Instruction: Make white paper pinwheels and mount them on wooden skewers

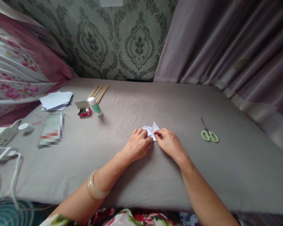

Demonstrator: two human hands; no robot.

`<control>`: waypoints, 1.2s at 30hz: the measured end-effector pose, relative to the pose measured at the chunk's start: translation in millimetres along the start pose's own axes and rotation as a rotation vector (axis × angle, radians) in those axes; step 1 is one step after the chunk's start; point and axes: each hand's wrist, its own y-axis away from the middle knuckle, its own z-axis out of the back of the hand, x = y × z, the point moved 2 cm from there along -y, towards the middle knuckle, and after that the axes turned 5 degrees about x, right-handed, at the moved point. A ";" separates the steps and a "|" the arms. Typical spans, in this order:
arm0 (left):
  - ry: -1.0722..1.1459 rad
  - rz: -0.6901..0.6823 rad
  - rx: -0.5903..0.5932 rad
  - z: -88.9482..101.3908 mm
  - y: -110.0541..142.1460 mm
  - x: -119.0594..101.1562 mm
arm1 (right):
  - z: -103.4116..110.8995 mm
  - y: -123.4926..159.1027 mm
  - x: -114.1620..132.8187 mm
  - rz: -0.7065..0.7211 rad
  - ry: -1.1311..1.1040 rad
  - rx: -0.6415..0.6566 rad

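A white paper pinwheel [154, 127] lies at the middle of the cloth-covered table, its pointed corners standing up between my hands. My left hand [139, 142] is closed on its left side, fingers curled over the paper. From the right, my right hand [168, 141] pinches the paper near its centre with thumb and forefinger. The fingers hide much of the lower part of the pinwheel. Some way off to the right lie scissors [208, 135] with pale green handles, blades pointing away from me.
At the back left are a glue stick [95, 106], an open red box [85, 112] of small metal pieces, wooden sticks [102, 93] and a stack of white paper [56, 100]. A blurred packet [51, 129] lies nearer. A power strip [3, 136] with cables sits at the left edge.
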 end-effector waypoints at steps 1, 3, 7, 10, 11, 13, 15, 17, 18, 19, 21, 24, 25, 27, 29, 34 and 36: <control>-0.002 0.000 -0.002 0.0 0.0 -0.1 | -0.6 0.1 0.7 0.005 0.004 0.006; -0.004 0.000 -0.004 -0.1 0.0 -0.2 | -1.7 0.3 1.5 0.007 0.014 0.010; -0.009 -0.002 -0.008 -0.2 -0.1 -0.4 | -3.2 0.4 2.0 0.019 0.023 0.014; -0.019 -0.002 -0.011 -0.1 -0.1 -0.6 | -4.3 0.2 1.6 0.025 0.027 0.020; -0.022 -0.003 -0.013 -0.1 -0.1 -0.7 | -4.7 0.2 1.5 0.027 0.030 0.021; -0.026 -0.006 -0.017 -0.2 0.0 -0.7 | -5.4 0.3 1.4 0.037 0.038 0.023; -0.028 -0.010 -0.022 -0.5 0.1 -0.8 | -6.1 0.6 1.5 0.047 0.045 0.024; -0.028 -0.016 -0.027 -1.0 0.3 -0.8 | -6.6 0.9 2.1 0.053 0.054 0.027; -0.026 -0.017 -0.031 -1.4 0.4 -0.9 | -6.8 1.1 2.5 0.053 0.058 0.028; -0.024 -0.017 -0.033 -1.7 0.4 -1.0 | -6.8 1.3 3.0 0.052 0.063 0.029; -0.019 -0.017 -0.034 -2.2 0.4 -1.3 | -6.7 1.9 4.2 0.049 0.073 0.036; -0.011 -0.018 -0.033 -2.3 0.0 -1.9 | -5.3 3.4 6.8 0.045 0.095 0.055; -0.010 -0.020 -0.031 -2.2 -0.1 -2.0 | -4.5 4.1 7.8 0.045 0.108 0.067; -0.007 -0.022 -0.029 -2.2 -0.5 -1.8 | -1.9 5.2 10.0 0.045 0.142 0.091; 0.000 -0.018 -0.024 -2.3 -0.7 -1.1 | 2.1 5.4 12.3 0.053 0.185 0.119; 0.086 -0.017 -0.037 0.7 1.1 1.3 | 16.4 -3.3 16.3 0.196 0.338 0.252; 0.137 0.007 -0.077 4.3 2.3 3.5 | 21.7 -10.0 15.3 0.277 0.388 0.326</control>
